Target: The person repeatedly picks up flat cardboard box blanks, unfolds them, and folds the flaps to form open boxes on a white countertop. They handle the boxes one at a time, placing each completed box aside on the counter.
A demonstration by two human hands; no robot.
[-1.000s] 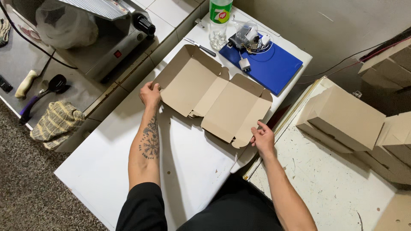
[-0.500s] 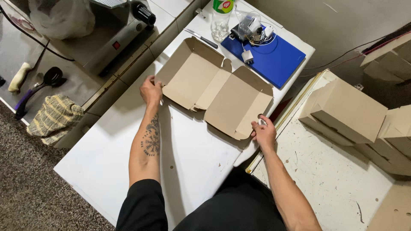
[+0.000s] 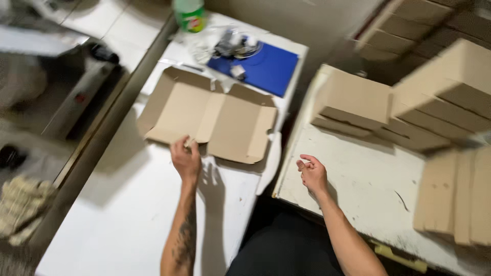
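Unfolded cardboard box [image 3: 207, 120] is lying flat on white table [image 3: 128, 209], w/ left hand [image 3: 185, 159] pinching its near edge. Right hand [image 3: 312, 174], half curled & holding nothing, is now hovering over speckled table [image 3: 368, 179], off the box since 0.5 s ago. Clutter by blue mat [image 3: 266, 69] is blurring out.

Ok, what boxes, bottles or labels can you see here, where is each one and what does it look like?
Open box: flat brown cardboard, unfolded on the white table, left hand at its near edge.
Bottle: green with a label, far end of that table.
Blue sheet: flat, blue, beside the bottle, small blurred items on it.
Folded boxes: plain brown cardboard, stacked on the worn table at right, beyond the right hand.
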